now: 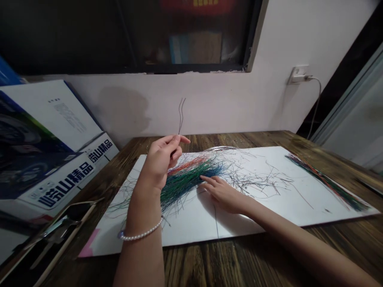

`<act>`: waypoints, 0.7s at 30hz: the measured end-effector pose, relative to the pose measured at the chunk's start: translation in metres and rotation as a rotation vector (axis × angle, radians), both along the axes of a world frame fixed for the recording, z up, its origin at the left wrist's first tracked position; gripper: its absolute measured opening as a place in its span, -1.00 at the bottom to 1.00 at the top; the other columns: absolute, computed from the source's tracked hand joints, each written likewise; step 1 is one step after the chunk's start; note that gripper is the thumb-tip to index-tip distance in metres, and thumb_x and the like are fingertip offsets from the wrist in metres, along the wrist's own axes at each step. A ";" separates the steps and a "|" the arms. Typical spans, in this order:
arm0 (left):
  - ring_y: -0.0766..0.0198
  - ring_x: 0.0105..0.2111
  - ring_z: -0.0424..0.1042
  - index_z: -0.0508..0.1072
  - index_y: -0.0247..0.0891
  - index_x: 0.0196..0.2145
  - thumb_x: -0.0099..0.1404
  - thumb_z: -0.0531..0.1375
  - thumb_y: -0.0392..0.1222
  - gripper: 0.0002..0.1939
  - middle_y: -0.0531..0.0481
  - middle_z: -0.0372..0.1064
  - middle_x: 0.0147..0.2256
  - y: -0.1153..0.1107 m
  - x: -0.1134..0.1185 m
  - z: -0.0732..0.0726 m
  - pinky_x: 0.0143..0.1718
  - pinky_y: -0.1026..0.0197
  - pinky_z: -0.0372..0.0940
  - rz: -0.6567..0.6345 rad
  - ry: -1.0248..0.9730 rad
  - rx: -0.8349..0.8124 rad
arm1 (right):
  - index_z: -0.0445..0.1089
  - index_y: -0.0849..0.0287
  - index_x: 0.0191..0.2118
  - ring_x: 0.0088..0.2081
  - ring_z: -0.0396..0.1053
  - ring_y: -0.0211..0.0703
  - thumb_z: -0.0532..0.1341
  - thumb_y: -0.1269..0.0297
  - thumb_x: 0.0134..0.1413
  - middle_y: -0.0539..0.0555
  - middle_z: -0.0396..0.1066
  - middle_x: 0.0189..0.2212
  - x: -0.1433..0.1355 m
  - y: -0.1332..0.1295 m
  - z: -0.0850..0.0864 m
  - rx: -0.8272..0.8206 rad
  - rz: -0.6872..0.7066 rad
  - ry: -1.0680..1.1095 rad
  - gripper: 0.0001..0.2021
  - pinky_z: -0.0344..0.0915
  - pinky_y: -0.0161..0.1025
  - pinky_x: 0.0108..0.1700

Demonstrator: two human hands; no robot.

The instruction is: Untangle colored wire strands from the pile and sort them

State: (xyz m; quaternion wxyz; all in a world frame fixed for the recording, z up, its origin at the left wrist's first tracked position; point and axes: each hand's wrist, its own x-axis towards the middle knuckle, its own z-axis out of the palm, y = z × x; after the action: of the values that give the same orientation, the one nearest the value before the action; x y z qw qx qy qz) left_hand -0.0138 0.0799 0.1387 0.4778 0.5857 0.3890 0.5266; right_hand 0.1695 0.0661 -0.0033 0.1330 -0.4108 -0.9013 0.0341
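Raised above the left side of the white board (191,217), my left hand (166,155) pinches two thin dark wires (181,113) that stick up with a slight wave. A pearl bracelet circles that wrist. My right hand (223,193) reaches to the edge of a loose pile of colored wires (191,175), green and blue with some orange. Its index finger is stretched out and touches the blue strands; its thumb is hidden. Loose dark wires (257,179) lie scattered beyond the right hand.
On the board's right side lies a bundle of orange, green and dark wires (329,183). Printed boxes (68,175) stand at the left, near a tray holding metal tools (56,229). The wooden table (203,265) meets a wall with a plugged-in socket (299,75).
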 end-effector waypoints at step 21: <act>0.43 -0.73 -0.06 0.41 -0.27 -0.47 0.24 0.02 -0.16 -0.76 0.20 -0.02 -0.72 0.010 -0.014 -0.012 -0.66 0.34 -0.16 0.118 0.507 0.065 | 0.33 0.25 0.01 -0.19 0.21 -0.03 0.02 0.46 0.17 0.22 0.33 -0.19 -0.015 0.015 0.002 0.106 -0.075 0.003 -0.68 0.23 -0.11 -0.14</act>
State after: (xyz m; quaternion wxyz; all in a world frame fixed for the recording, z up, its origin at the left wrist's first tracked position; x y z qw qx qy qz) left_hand -0.0275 0.0898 0.1263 0.3144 0.6903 0.5128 0.4020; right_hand 0.1545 0.0814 -0.0011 0.1572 -0.4364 -0.8857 -0.0178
